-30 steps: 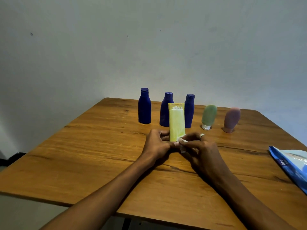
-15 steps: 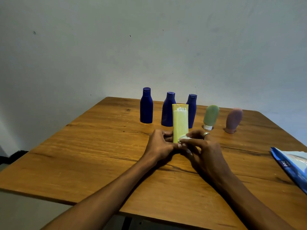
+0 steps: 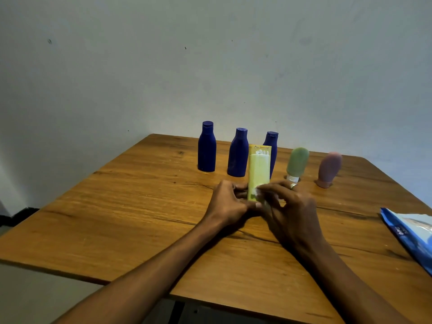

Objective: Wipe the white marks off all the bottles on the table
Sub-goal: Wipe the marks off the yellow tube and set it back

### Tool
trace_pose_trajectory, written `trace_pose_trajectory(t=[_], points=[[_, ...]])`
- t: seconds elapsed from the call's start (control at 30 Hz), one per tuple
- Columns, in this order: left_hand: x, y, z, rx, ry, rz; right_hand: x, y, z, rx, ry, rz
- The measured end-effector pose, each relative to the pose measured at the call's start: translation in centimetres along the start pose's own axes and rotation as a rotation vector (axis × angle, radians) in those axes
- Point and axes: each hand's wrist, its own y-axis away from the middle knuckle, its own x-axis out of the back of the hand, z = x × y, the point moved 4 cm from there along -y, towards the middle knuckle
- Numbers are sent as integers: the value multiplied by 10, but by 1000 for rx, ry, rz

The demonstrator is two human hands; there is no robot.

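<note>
Three blue bottles (image 3: 206, 148) are standing rearward, then one yellow-green tube (image 3: 258, 171) showing white marks up top, upright mid-table; left hand (image 3: 228, 202) is gripping its base, right hand (image 3: 289, 206) pinching a wipe (image 3: 259, 191) against it. Two soft bottles (image 3: 297, 163) are standing farther right.

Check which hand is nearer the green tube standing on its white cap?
Right. The right hand sits just in front of the green tube, its ringed finger almost below the cap. The left hand is farther, across the yellow tube that both hands hold.
</note>
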Motion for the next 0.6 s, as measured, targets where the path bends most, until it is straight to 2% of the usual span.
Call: trace_pose_trajectory(t=[0.07, 0.13, 0.3, 0.4, 0.53, 0.6], points=[[-1, -1, 1, 1, -22, -9, 9, -4, 4, -123, -94, 161], [-2, -2, 1, -4, -33, -14, 11, -5, 5, -164, -108, 199], [2, -1, -2, -26, 2, 4, -7, 5, -15, 46, -46, -92], [2, 0, -2, -15, 15, 9, -8, 3, -16, 82, -17, -127], [0, 0, 0, 31, 85, -18, 8, -6, -4, -76, -119, 171], [0, 0, 1, 28, 59, -18, 12, -8, -1, -166, -206, 260]])
